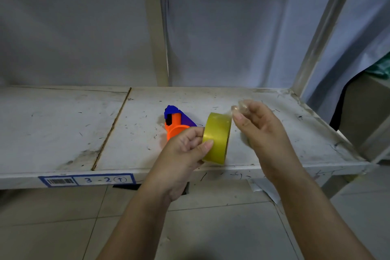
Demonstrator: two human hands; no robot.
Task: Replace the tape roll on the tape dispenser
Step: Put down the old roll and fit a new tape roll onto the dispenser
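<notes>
Tape roll (217, 137) perhaps hides dispenser (176, 123)

my left hand (185, 150) holds the tape roll (217, 137) on edge over the front part of the shelf (63, 124). my right hand (256, 126) is just right of the roll, pinching a bit of tape (240, 108) at its upper right. the tape dispenser (176, 121) lies on the shelf behind my left hand, left of the roll. a label (86, 179) sits on the shelf's front edge, to the left.
</notes>
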